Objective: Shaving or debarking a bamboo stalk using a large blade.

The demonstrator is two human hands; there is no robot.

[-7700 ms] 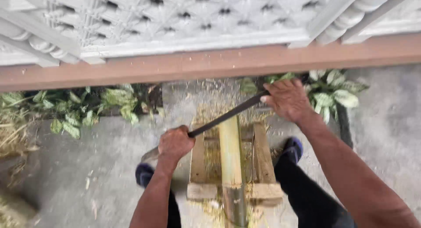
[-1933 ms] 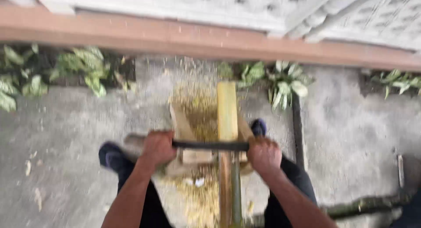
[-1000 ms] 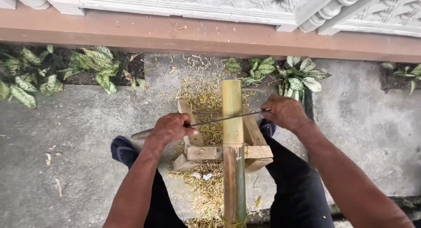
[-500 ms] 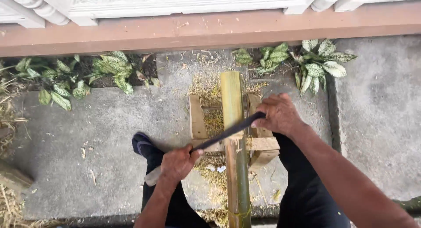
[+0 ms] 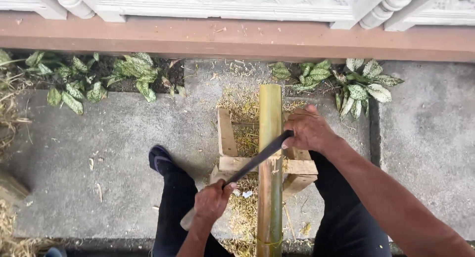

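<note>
Spotted-leaf plants line a reddish ledge below a white carved balustrade; shavings scatter the concrete floor.

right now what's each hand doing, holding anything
Left hand: closed around the handle end of the long blade.
Right hand: closed on the blade's far end, beside the bamboo pole it lies across.

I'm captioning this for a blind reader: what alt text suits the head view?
Seen from above, a person draws a long dark blade across a bamboo pole lying on a small wooden stand, left hand on the handle end, right hand on the far end. Shavings litter the concrete floor beside leafy plants.
</note>
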